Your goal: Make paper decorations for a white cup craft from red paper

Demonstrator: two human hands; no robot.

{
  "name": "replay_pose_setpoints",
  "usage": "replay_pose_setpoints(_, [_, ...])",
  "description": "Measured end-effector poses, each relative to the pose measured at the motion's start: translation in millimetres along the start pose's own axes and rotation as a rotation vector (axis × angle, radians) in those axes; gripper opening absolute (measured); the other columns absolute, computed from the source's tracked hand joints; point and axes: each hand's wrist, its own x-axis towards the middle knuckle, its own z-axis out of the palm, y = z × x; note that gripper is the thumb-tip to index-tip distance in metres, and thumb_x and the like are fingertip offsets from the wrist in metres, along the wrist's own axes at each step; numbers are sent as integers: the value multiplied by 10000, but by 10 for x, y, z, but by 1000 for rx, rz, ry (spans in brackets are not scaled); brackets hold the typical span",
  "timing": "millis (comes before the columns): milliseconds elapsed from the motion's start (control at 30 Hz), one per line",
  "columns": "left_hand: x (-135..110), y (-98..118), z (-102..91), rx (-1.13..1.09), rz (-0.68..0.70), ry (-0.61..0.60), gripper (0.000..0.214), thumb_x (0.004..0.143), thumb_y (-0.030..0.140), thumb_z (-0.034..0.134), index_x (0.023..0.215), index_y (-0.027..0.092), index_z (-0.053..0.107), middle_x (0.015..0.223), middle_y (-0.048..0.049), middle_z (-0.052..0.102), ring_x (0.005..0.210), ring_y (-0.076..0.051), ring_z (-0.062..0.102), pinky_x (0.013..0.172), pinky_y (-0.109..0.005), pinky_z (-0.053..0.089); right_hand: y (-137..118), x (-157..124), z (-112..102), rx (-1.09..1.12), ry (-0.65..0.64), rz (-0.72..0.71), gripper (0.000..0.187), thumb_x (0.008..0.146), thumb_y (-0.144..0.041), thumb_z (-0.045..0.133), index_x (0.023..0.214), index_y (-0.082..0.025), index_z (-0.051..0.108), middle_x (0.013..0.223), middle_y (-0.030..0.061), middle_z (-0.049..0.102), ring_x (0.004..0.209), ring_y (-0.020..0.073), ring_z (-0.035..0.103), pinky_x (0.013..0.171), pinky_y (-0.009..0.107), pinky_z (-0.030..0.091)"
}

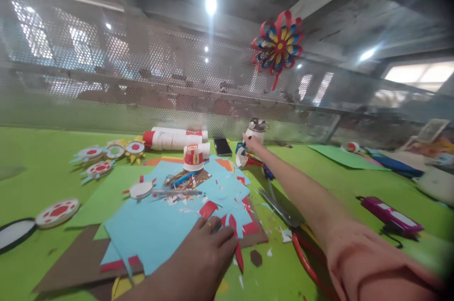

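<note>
My left hand (213, 249), with a ring on one finger, lies palm down over light blue sheets (156, 225) and red paper strips (232, 227). Its fingers are slightly bent and apart, and what is beneath them is hidden. Stretched far across the table, my right hand (253, 143) has its fingers closed around something small and dark that I cannot make out. Just behind it stands a white jar with a dark lid (257, 128), and a white roll (241, 156) is beside it. Large scissors with red handles (301, 249) lie under my right forearm.
A red-and-white paper cup (193, 158) stands behind paper scraps and pens (184, 179). White tubes (173, 140) and a phone (222, 146) lie farther back. Round paper flowers (99, 168) are at left, a purple power strip (392, 216) at right. A paper flower (279, 46) hangs above.
</note>
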Motion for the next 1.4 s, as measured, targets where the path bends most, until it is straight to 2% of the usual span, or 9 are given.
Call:
replay_pose_setpoints(167, [7,40,-148,-105,-49,-130,283,898,186,411,1131,188,572,1054,-109,613,964,-251,499,815,-395,363,96,-136,-264,-11,-57,-17,305,904,-337,538,1148,-155,559,1132,79,593,932,195,608,785,387,518])
replay_pose_setpoints(267, [13,28,-155,-124,-34,-152,296,912,183,388,1148,184,566,1075,-113,607,986,-259,489,812,-399,360,235,-391,-510,-4,-74,-69,526,998,-382,194,1007,-57,608,949,99,629,807,144,631,694,265,461])
replay_pose_setpoints(367, [8,21,-158,-110,-11,-153,329,912,177,390,1203,215,538,1091,-104,600,999,-267,481,797,-396,358,358,-919,-657,21,-175,-181,401,948,-412,371,960,-102,624,820,81,658,630,124,588,545,232,414])
replay_pose_setpoints(467, [4,25,-165,-86,2,-158,379,912,176,388,1267,267,490,1095,-85,593,985,-266,477,776,-392,358,434,-1558,-665,33,-435,-329,234,788,-380,644,807,-150,683,692,19,657,591,119,569,561,229,415])
replay_pose_setpoints(533, [5,32,-165,-60,4,-174,393,922,189,367,1292,275,466,1089,-84,589,982,-272,469,766,-398,360,462,-1898,-626,-16,-653,-514,216,788,-365,630,791,-160,699,695,23,662,634,135,571,589,242,407])
replay_pose_setpoints(633, [8,42,-158,-13,11,-211,371,917,205,370,1264,245,496,1074,-110,567,982,-286,456,755,-409,365,486,-2159,-552,-156,-678,-684,207,809,-334,582,844,-162,692,754,42,660,683,150,558,620,255,393])
replay_pose_setpoints(733, [5,45,-151,28,11,-243,348,889,196,414,1215,227,535,1026,-129,543,915,-277,456,717,-400,369,479,-2167,-494,-245,-617,-722,270,791,-352,600,973,-166,671,869,68,646,750,173,551,666,273,392])
replay_pose_setpoints(867, [-2,43,-145,48,21,-244,369,873,182,424,1226,230,524,1009,-132,527,894,-276,446,703,-401,372,403,-2059,-473,-254,-730,-715,284,746,-349,639,966,-172,673,925,86,627,839,218,545,707,300,389])
replay_pose_setpoints(1400, [20,62,-209,-117,-58,-161,338,895,182,404,1195,223,552,952,-106,533,888,-247,478,746,-399,415,444,-1976,-498,338,-1009,-299,124,698,-241,686,714,-152,600,575,-23,619,511,101,563,503,228,427])
